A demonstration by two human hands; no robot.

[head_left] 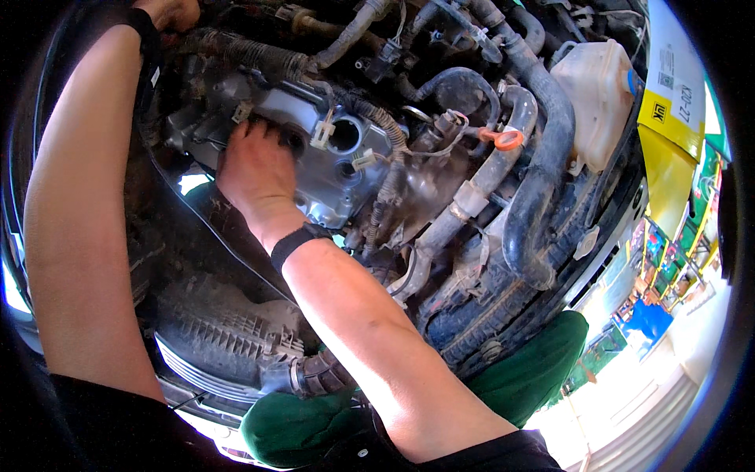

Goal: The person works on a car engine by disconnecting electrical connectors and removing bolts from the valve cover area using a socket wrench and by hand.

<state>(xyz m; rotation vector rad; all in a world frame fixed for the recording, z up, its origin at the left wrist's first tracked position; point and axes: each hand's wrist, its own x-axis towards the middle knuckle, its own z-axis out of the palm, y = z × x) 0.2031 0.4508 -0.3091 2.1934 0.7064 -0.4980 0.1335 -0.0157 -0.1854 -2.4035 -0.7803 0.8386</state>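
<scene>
While the right hand (255, 169) presses its curled fingers onto the grey engine cover (314, 169) at its left edge, what they pinch stays hidden; steady wrist pressure seems wise. The left hand (169, 12) braces far up, its grip cut off.

Bright daylight falls on a pale floor (676, 370) at lower right, beside a yellow box (668, 149), colourful stacked goods (668, 259) and a blue item (649, 318).
</scene>
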